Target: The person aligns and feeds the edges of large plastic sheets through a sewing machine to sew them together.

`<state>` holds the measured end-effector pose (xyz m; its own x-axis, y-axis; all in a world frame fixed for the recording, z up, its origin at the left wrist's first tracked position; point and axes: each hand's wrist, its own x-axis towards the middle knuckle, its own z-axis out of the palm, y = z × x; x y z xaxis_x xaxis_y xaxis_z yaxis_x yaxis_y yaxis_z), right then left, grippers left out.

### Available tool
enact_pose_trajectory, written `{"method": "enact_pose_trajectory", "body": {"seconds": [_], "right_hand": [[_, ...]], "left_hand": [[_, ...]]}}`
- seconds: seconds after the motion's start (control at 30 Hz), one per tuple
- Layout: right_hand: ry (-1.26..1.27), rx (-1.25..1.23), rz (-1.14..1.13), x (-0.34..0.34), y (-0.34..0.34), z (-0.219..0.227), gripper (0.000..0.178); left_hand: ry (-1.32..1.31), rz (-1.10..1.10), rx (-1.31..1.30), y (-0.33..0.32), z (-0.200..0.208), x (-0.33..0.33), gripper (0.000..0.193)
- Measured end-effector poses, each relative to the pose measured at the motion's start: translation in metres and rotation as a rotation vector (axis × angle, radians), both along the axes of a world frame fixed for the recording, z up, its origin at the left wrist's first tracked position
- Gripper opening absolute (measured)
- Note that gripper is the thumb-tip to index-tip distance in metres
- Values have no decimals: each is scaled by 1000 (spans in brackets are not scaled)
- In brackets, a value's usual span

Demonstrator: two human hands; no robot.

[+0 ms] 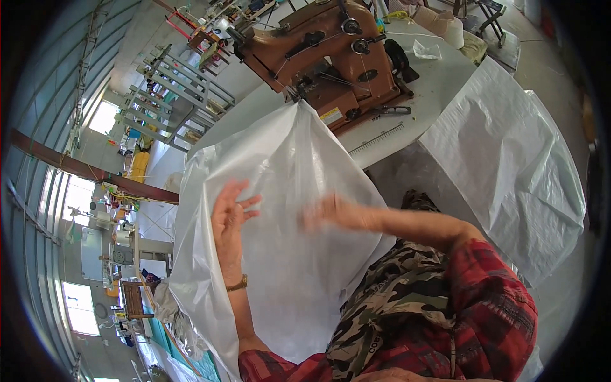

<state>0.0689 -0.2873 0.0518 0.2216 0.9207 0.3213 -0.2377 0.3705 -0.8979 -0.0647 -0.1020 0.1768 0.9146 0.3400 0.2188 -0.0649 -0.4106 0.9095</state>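
A large sheet of shiny white plastic fabric [273, 274] hangs from a brown sewing machine [356, 70], its top gathered at the needle area. My left hand [230, 207], with a watch on the wrist, is raised at the sheet's left part. Its fingers are spread, and the sheet's left fold runs alongside the wrist. Over the middle of the sheet is my right hand [324, 212], smeared by motion, so its fingers cannot be read. Whether it touches the fabric does not show.
The machine stands on a pale table [433, 83] with a small dark thread snipper [391, 110] on it. More white plastic sheeting [509, 159] drapes over the right edge. A thread cone [452, 33] sits at the back right. Metal frames [175, 95] stand at far left.
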Motion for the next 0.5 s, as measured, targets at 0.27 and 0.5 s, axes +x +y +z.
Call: {"method": "enact_pose_trajectory", "body": {"seconds": [0.27, 0.5], "right_hand": [[95, -307, 210, -6, -36, -63, 56], [822, 76, -204, -16, 6, -26, 63]], "left_hand": [[336, -156, 65, -22, -34, -29, 29], [188, -131, 509, -51, -55, -10, 24]]}}
